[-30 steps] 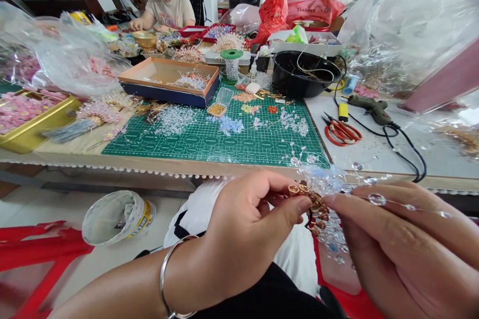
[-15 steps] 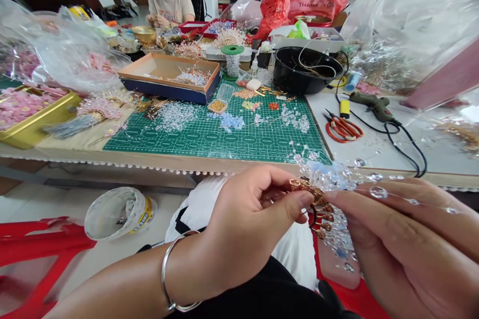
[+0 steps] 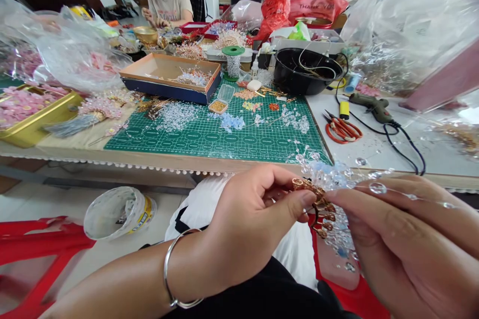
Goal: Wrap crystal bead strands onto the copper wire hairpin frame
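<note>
1. Nudged slightly toward the right of the frame since the earlier picture is the gold-toned headpiece frame point(image 3: 318, 204), which is held at lower centre-right, above the person's lap, between both hands.
2. The frame is grasped by the left hand point(image 3: 254, 219): its fingers are curled and its thumb is pressed against the gold rings. A silver bangle point(image 3: 170, 269) is worn on the left wrist.
3. The right hand point(image 3: 407, 244) is kept just beside the frame at lower right, with its fingers half extended. A fine wire strung with clear beads point(image 3: 377, 188) is laid across those fingers. Whether the frame is gripped by this hand cannot be told.
4. Clear and pale blue crystal beads point(image 3: 329, 174) are massed around the frame.
5. Loose beads point(image 3: 175, 117) are scattered across a green cutting mat point(image 3: 209, 147) at centre. An open cardboard box point(image 3: 168, 77) is placed at its upper left edge, and a black bowl point(image 3: 307, 72) at its upper right.
6. Orange-handled scissors point(image 3: 342, 129) and a hot glue gun point(image 3: 370, 107) are laid on a white tabletop point(image 3: 430, 144) at right.
7. A white tub point(image 3: 118, 212) is seen on the floor at lower left.
8. A co-worker's hands point(image 3: 157, 22) are seen over the far table at upper left.
</note>
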`<state>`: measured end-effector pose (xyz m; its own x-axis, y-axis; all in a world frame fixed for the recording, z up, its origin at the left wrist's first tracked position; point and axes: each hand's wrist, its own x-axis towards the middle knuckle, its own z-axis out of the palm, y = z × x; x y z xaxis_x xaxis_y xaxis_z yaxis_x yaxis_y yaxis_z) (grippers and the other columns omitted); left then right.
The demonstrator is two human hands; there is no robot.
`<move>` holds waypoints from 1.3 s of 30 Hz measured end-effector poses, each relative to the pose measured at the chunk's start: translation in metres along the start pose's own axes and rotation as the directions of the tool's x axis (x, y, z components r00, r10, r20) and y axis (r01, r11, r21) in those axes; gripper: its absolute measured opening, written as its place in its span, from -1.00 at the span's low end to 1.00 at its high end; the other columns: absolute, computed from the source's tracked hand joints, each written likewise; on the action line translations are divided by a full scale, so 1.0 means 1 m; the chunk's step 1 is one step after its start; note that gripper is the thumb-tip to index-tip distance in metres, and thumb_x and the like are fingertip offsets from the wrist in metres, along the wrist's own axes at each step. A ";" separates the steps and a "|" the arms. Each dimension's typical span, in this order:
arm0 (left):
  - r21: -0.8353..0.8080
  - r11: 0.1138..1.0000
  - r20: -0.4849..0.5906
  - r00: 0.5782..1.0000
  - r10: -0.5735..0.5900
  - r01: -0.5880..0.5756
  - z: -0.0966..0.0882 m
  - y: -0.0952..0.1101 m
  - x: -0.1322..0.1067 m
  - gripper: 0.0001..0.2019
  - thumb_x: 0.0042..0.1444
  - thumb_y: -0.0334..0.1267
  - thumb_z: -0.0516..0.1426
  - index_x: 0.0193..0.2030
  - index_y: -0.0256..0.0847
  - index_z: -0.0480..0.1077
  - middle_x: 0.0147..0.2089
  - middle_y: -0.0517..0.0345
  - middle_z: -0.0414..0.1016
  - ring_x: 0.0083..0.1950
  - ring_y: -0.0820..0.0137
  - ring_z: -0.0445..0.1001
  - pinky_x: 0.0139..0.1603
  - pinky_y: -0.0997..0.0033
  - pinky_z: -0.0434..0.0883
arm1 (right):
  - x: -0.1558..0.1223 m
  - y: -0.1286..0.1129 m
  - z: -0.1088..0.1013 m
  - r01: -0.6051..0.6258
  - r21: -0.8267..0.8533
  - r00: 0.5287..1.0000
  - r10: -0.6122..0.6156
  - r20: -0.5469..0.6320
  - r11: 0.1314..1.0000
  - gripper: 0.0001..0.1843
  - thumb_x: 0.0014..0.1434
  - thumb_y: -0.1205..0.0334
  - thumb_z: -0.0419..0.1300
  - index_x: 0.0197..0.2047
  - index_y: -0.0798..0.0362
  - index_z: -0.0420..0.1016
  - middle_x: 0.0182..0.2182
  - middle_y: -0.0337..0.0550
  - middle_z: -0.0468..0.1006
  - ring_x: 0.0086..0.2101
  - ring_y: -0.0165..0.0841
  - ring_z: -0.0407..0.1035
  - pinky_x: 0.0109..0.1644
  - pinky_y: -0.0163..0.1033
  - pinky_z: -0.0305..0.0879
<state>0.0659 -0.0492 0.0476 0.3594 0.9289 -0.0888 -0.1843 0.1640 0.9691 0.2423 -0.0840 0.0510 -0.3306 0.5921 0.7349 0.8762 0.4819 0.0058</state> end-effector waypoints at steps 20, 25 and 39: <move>-0.043 0.999 -0.009 1.000 -0.005 0.004 0.000 -0.001 0.003 -0.88 0.12 -0.24 0.24 -0.30 -0.21 0.42 -0.37 0.26 0.52 -0.36 0.58 0.47 -0.32 0.60 0.39 | 0.008 -0.001 -0.001 0.020 0.022 0.996 -0.021 0.082 1.000 -0.79 0.11 0.39 0.27 -0.14 0.12 0.47 -0.31 -0.09 0.54 -0.30 -0.35 0.42 -0.11 -0.16 0.39; -0.047 0.999 -0.008 1.000 -0.010 0.010 -0.001 -0.002 0.002 -0.88 0.12 -0.24 0.24 -0.30 -0.22 0.42 -0.37 0.26 0.52 -0.37 0.58 0.47 -0.32 0.59 0.39 | 0.014 -0.002 0.000 0.039 0.063 0.996 -0.044 0.080 0.997 -0.87 0.18 0.43 0.18 -0.17 0.10 0.42 -0.33 -0.10 0.50 -0.31 -0.40 0.39 -0.14 -0.22 0.36; -0.038 0.999 -0.010 1.000 -0.022 0.022 -0.004 -0.003 0.003 -0.87 0.12 -0.22 0.24 -0.29 -0.22 0.41 -0.31 0.22 0.53 -0.36 0.57 0.46 -0.30 0.56 0.38 | 0.016 0.000 0.004 0.074 0.080 0.993 -0.082 0.090 0.994 -0.82 0.11 0.46 0.22 -0.18 0.11 0.44 -0.34 -0.10 0.51 -0.34 -0.36 0.40 -0.21 -0.20 0.39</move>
<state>0.0638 -0.0460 0.0436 0.3543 0.9283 -0.1124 -0.2110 0.1965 0.9575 0.2355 -0.0723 0.0601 -0.4313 0.6068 0.6677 0.8185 0.5745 0.0066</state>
